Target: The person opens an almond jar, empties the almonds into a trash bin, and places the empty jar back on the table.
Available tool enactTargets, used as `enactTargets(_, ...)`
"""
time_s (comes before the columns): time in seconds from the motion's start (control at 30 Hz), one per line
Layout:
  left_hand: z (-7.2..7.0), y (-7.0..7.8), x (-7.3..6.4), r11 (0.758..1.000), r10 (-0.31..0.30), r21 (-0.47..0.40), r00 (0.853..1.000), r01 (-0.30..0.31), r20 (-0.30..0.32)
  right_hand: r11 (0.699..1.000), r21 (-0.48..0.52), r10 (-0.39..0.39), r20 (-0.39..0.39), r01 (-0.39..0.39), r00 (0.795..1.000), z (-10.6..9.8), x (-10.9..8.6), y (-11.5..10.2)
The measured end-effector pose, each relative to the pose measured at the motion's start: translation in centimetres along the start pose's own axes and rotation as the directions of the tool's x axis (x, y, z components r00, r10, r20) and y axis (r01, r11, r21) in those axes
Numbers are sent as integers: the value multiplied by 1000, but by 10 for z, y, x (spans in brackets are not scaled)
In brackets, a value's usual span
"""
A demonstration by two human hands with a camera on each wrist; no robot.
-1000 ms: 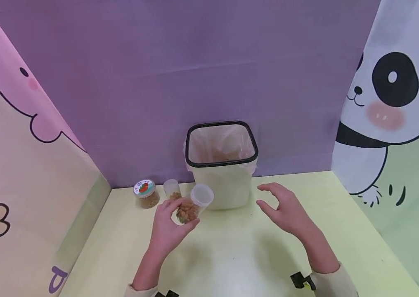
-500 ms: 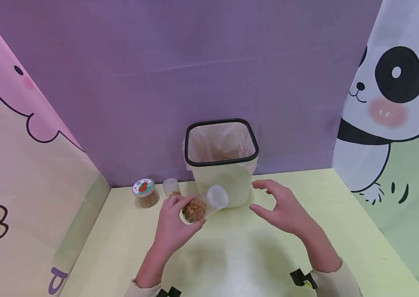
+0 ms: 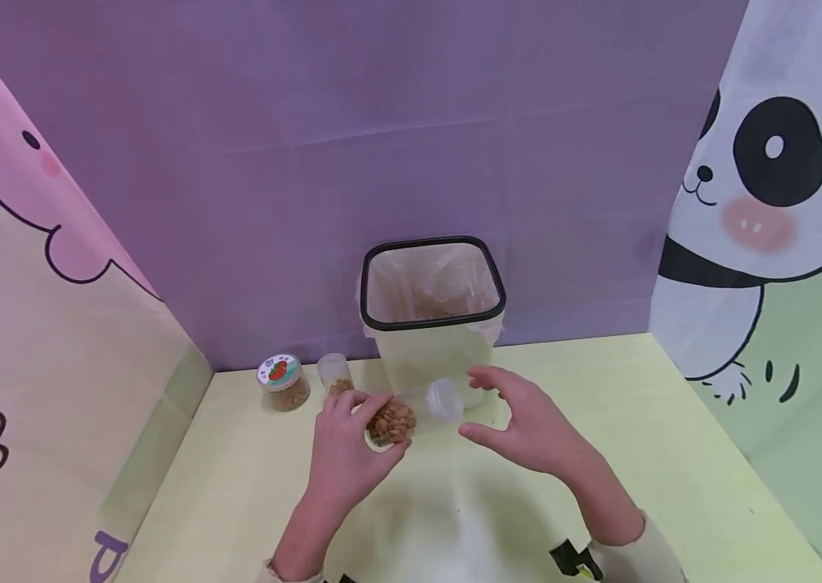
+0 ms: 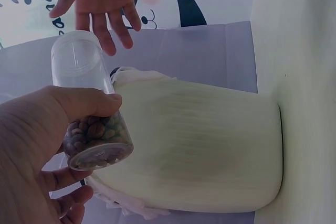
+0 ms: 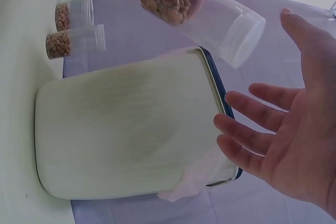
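Note:
A clear plastic jar (image 4: 94,98) with a translucent white lid (image 3: 445,400) hangs above the table, partly filled with small brown pieces (image 5: 169,3) gathered at its base end. My left hand (image 3: 352,449) grips the jar around that filled end, thumb on one side and fingers on the other. The jar lies tilted sideways, its lidded end pointing right. My right hand (image 3: 523,421) is held just right of the lid, fingers spread and slightly bent, thumb apart, with a gap to the lid in the right wrist view. Nothing is in the right hand.
Behind the hands stands a pale bin (image 3: 434,348) with a black rim (image 3: 447,324) and a plastic liner. Left of it on the table (image 3: 250,486) are a jar with a strawberry-red picture on its lid (image 3: 285,385) and a narrower clear jar (image 3: 334,374). A purple sheet hangs behind.
The held jar has moved right and tipped further, its lid turning from up toward the right. My right hand has moved left, nearer the lid.

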State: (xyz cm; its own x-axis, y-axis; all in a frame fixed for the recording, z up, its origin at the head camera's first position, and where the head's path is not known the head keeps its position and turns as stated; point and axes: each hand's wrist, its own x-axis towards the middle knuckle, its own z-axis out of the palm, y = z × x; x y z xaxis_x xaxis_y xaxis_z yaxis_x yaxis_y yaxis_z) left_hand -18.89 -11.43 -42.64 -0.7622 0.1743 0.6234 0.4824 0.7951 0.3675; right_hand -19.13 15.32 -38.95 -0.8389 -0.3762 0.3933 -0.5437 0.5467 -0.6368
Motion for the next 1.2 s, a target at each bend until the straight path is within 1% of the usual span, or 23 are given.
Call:
enactTargets(0.17, 1, 3, -1, 1000, 9, 6, 1000, -10, 2, 996, -80, 43, -7, -43, 999, 4, 0, -4)
enactTargets(0.3, 0, 5, -5, 1000, 19, 20, 1000, -19, 8, 992, -92, 91, -2, -91, 996, 11, -2, -8)
enactTargets(0.4, -2, 5, -9, 999, 22, 29, 1000, -22, 1, 991, -83, 108, -14, -109, 994, 18, -3, -10)
enactTargets(0.5, 0, 5, -12, 999, 30, 34, 1000, -30, -7, 992, -59, 106, -38, -108, 994, 23, -4, -11)
enactTargets(0.6, 2, 6, -13, 999, 39, 27, 999, -39, -10, 997, -37, 72, -66, -75, 995, 26, -5, -9)
enactTargets(0.73, 5, 4, -14, 998, 64, -13, 997, -65, -30, 999, 43, 23, -86, -19, 996, 26, -7, -5)
enactTargets(0.83, 7, 1, -14, 994, 89, -59, 995, -92, -41, 993, 115, 10, -90, 0, 996, 25, -9, -1)
enactTargets(0.9, 9, 0, -15, 991, 103, -76, 994, -106, -42, 990, 142, 6, -91, 7, 996, 24, -9, 0)
enactTargets(1.03, 13, -3, -15, 990, 127, -60, 991, -129, -43, 993, 117, 13, -93, -2, 996, 25, -9, 1)
enactTargets(1.13, 15, -4, -15, 990, 130, -52, 990, -132, -46, 995, 89, 51, -105, -41, 993, 27, -7, -1)
enactTargets(1.2, 16, -5, -14, 989, 138, -53, 989, -140, -49, 994, 92, 76, -116, -65, 990, 28, -7, -3)
